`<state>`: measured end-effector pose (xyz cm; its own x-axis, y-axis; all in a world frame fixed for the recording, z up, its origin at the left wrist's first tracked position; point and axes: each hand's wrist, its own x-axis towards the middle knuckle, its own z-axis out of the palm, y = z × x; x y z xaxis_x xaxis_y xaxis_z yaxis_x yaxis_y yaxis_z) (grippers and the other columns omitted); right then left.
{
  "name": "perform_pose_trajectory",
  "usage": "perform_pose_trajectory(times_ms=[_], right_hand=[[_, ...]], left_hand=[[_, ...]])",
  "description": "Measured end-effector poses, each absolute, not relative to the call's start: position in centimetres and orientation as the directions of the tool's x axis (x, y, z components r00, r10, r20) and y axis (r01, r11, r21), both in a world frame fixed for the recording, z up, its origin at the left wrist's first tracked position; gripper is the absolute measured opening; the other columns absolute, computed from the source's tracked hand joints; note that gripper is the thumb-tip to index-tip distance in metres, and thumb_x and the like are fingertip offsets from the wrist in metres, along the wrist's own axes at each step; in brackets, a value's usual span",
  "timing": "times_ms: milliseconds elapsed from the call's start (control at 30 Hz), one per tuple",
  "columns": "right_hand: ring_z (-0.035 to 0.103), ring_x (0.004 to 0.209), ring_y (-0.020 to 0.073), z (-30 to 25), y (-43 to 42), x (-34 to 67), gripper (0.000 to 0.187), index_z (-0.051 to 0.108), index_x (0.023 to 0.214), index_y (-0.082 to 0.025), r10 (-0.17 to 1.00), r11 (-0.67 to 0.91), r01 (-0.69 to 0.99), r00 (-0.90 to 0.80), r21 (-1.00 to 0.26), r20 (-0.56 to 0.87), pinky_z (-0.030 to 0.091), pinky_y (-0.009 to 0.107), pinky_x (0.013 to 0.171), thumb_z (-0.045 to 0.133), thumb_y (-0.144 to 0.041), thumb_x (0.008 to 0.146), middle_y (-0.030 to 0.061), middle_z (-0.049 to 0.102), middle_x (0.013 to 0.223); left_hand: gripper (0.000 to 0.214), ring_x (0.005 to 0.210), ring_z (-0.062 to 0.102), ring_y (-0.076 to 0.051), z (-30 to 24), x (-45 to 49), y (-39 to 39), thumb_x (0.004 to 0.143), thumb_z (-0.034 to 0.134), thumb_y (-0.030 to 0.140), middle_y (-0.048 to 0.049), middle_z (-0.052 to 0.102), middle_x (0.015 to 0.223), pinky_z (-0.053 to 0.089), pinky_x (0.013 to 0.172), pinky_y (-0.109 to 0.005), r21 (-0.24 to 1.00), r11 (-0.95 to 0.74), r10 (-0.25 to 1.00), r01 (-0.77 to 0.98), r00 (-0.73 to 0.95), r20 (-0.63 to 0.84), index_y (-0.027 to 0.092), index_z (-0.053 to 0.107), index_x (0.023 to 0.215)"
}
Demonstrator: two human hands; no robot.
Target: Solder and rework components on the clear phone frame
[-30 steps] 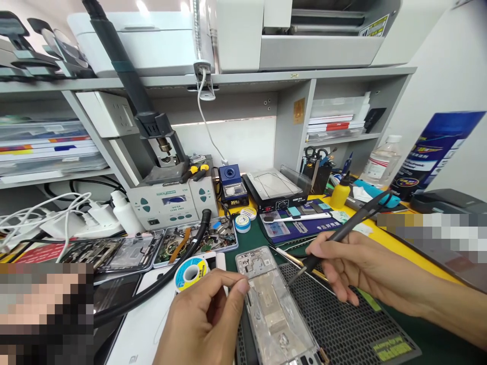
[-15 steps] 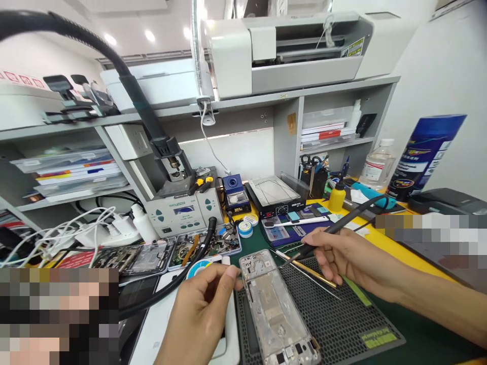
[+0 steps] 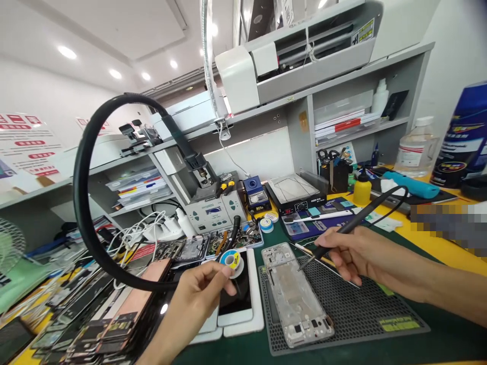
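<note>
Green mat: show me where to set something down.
Bare room: the perforated pad between the phone frame and the yellow-green label, and the green mat along that pad's front edge. Crowded: the left side, with stacked phone parts and a white-framed device.

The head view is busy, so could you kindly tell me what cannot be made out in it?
All in the head view:
Whether the left grip pinches anything: hidden by its thumb and fingers.
Whether the tip of the black-handled tool touches the phone frame: too small to tell.
Display figures on the grey station: too small.
Left side of the green fan: cut off by the left edge.
</note>
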<state>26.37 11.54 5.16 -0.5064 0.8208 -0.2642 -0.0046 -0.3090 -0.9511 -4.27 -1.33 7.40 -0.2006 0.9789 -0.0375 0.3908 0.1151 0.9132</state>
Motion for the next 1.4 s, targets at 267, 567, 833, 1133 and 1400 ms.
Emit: perform_pose_trajectory(times_ms=[267, 567, 833, 1133, 1400], right_hand=[[0.062, 0.052, 0.0122, 5.3, 11.3, 26.2, 0.039, 0.062, 0.068, -0.018, 0.799, -0.309, 0.026, -0.535, -0.951, -0.275, 0.045, 0.019, 0.043, 0.082, -0.044, 0.090, -0.0018, 0.061, 0.059], [0.061, 0.052, 0.0126, 4.7, 11.3, 26.1, 0.035, 0.063, 0.077, -0.020, 0.791, -0.310, 0.018, -0.550, -0.951, -0.268, 0.044, 0.019, 0.041, 0.081, -0.047, 0.090, -0.0031, 0.062, 0.062], [0.060, 0.054, 0.0134, 3.8, 11.7, 26.4, 0.032, 0.066, 0.080, -0.019, 0.773, -0.313, 0.035, -0.571, -0.949, -0.276, 0.045, 0.020, 0.044, 0.082, -0.045, 0.089, -0.0009, 0.064, 0.062], [0.060, 0.052, 0.0119, 4.1, 11.6, 26.2, 0.036, 0.064, 0.079, -0.020, 0.787, -0.311, 0.013, -0.557, -0.950, -0.265, 0.045, 0.020, 0.043, 0.083, -0.049, 0.089, -0.0027, 0.062, 0.063], [0.062, 0.051, 0.0116, 4.0, 11.6, 26.1, 0.038, 0.061, 0.074, -0.019, 0.790, -0.324, 0.047, -0.536, -0.945, -0.298, 0.045, 0.018, 0.041, 0.081, -0.046, 0.091, -0.0030, 0.061, 0.060]], left_hand=[[0.056, 0.044, 0.026, -0.008, 7.3, -7.9, -3.7, 0.087, 0.071, 0.070, 0.0098, 0.034, 0.047, 0.018, 0.048, -0.024, 0.840, 0.267, 0.962, 0.472, -0.182, -0.204, 0.016, 0.070, 0.072], [0.067, 0.044, 0.024, -0.006, 6.2, -8.8, -4.3, 0.084, 0.071, 0.075, 0.0058, 0.048, 0.052, 0.017, 0.045, -0.022, 0.887, 0.322, 0.926, 0.331, -0.304, -0.223, 0.010, 0.079, 0.099], [0.042, 0.041, 0.031, -0.005, 6.5, -9.2, -2.5, 0.097, 0.072, 0.053, 0.0076, 0.049, 0.050, 0.024, 0.041, -0.018, 0.901, 0.303, 0.894, 0.311, -0.419, -0.156, 0.011, 0.075, 0.095], [0.037, 0.106, 0.073, -0.025, 7.6, -9.5, 2.7, 0.103, 0.069, 0.037, -0.0107, 0.070, 0.131, 0.064, 0.089, -0.046, 0.903, 0.276, 0.872, 0.329, -0.481, -0.091, 0.018, 0.065, 0.135], [0.037, 0.110, 0.072, -0.026, 7.7, -8.3, 5.9, 0.103, 0.070, 0.037, -0.0110, 0.069, 0.133, 0.063, 0.092, -0.048, 0.843, 0.339, 0.900, 0.418, -0.406, -0.161, 0.018, 0.066, 0.135]])
